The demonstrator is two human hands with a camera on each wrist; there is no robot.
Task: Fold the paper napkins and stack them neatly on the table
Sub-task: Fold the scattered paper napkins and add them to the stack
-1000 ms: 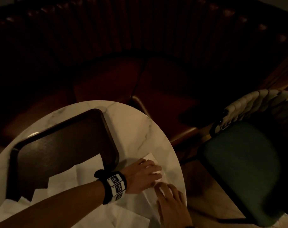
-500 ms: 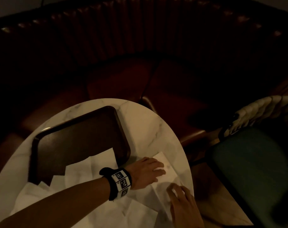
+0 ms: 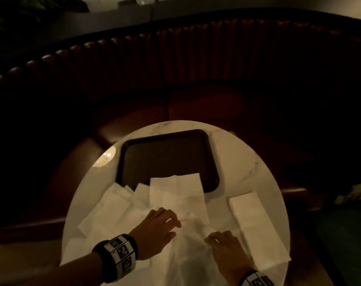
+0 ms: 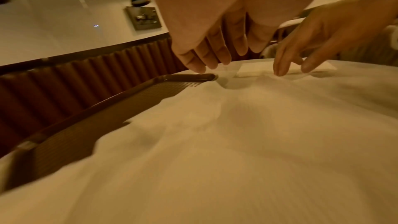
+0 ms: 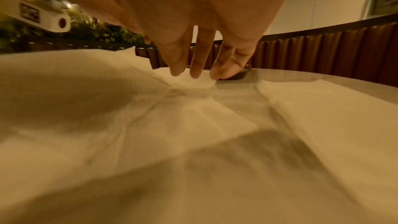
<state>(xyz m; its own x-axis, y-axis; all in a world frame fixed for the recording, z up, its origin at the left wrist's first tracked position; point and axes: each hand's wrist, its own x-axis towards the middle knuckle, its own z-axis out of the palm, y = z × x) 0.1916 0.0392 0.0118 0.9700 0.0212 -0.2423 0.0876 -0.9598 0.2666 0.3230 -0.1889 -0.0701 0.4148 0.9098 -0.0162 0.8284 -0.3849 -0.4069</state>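
Right hand: the right hand (image 3: 227,247), at the lower right of the head view, is lying palm down over the loose napkins (image 3: 175,203); its fingers (image 5: 197,60) are reaching down nearly straight, and in the right wrist view their tips are pinching up a small corner of the top sheet (image 5: 193,81).

Left hand: the left hand (image 3: 155,230), low and centre-left in the head view, is hovering with fingers (image 4: 212,52) loosely extended and spread, the tips just touching or nearly touching the paper; it is grasping nothing that shows. The picture is too blurred to tell whether the tips are pressing.

Wristbands: a black band with white marker squares (image 3: 120,256) is sitting on the left wrist, and another is showing at the bottom right edge.

Loose napkins: white sheets are lying overlapped across the lower middle of the round marble table (image 3: 247,162), their far edges lapping onto the tray.

Folded napkin: a long white folded napkin (image 3: 256,228) is lying flat at the right of the table, near the right hand but apart from it.

Tray: a dark rectangular tray (image 3: 165,153) is sitting beyond the hands, in the middle of the frame.

Bench: a curved, ribbed brown bench (image 3: 196,58) is wrapping round the table across the upper half.
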